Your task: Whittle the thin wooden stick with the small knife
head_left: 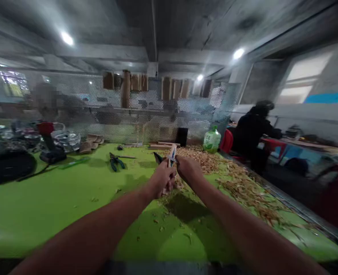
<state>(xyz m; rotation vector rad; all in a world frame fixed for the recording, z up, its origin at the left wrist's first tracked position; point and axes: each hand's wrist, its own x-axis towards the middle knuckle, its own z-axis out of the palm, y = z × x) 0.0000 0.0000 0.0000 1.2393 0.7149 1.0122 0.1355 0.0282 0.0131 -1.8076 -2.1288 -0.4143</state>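
Observation:
Both hands meet over the middle of the green table (80, 206). My left hand (163, 178) is closed around a small pale piece with blue marks (172, 152), which looks like wood and stands up above the fingers. Right beside it, my right hand (189, 169) is closed, its fingers against the piece's side. What the right fingers hold is too small and blurred to name. Behind the left hand shows a dark pointed thing (157, 157), partly hidden. Wood shavings (206, 160) lie heaped just beyond the hands, and small chips are scattered below them.
Pliers (116, 162) lie to the left, with a thin stick beside them. At the back stand a green-tinted plastic jug (211, 139) and a perforated metal screen (146, 122). More shavings (249, 187) line the right edge. A person in dark clothes (253, 131) sits at another table.

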